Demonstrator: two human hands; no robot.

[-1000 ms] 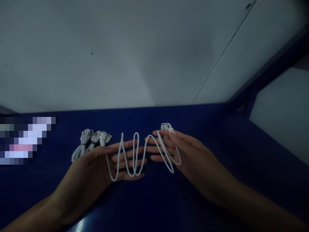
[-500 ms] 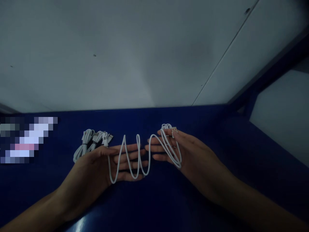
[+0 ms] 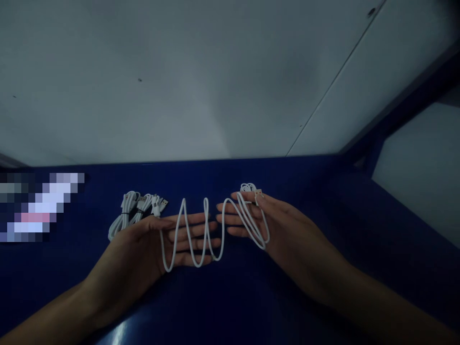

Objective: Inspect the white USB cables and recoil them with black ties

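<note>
A white USB cable (image 3: pixel 223 230) runs in loose zigzag loops across both palms, which face up. My left hand (image 3: pixel 140 239) pins the end with the small connector (image 3: pixel 155 206) under its thumb, fingers stretched out beneath the loops. My right hand (image 3: pixel 280 223) clamps the USB plug (image 3: pixel 258 194) under its thumb; several loops hang over its fingers and palm. Bundled white cables (image 3: pixel 126 215), bound with dark ties, lie behind my left hand and are partly hidden by it. Another white coil (image 3: pixel 248 187) shows just beyond my right fingers.
The blue tabletop (image 3: pixel 230 306) stretches under my hands. A pale panel (image 3: pixel 179 96) rises along its back edge, and a dark blue frame bar (image 3: pixel 402 105) slants at the right. At the left, a patch (image 3: pixel 43 206) is pixelated beyond recognition.
Both hands keep their hold on the cable. The right fingers have shifted very slightly left and up, and the loops sway a little.
</note>
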